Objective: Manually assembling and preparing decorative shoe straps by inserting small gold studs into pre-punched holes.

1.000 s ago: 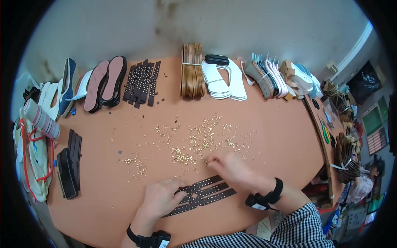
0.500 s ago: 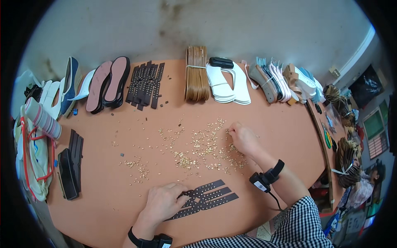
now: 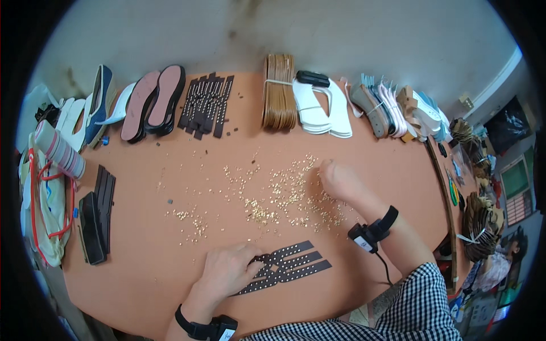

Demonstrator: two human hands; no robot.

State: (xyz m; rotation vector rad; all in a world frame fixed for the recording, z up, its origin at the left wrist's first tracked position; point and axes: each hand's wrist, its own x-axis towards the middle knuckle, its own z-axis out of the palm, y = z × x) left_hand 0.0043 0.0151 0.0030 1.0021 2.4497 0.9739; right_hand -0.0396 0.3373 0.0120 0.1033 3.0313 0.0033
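Observation:
A dark brown strap piece (image 3: 296,263) with several cut strips and rows of small pale studs lies on the table close to me. My left hand (image 3: 230,268) rests over its left part, thumb and forefinger closed at its edge. Past it, small gold studs (image 3: 261,213) are scattered loosely over the tabletop. Just above the right side of this scatter is my right hand (image 3: 341,181), fingers drawn together. Whatever is between those fingertips is hidden from view.
Along the wall stand pink-topped soles (image 3: 165,96), more studded dark straps (image 3: 206,105), a tied brown bundle (image 3: 278,94), white cut-outs (image 3: 321,113) and shoe parts (image 3: 378,108). A black case (image 3: 92,227) and plain dark strips lie left. Right, a wooden edge strip (image 3: 441,204) borders the table.
The view has shifted slightly. My right hand stays over the scattered studs, its fingers curled in more. My left hand stays on the strap piece.

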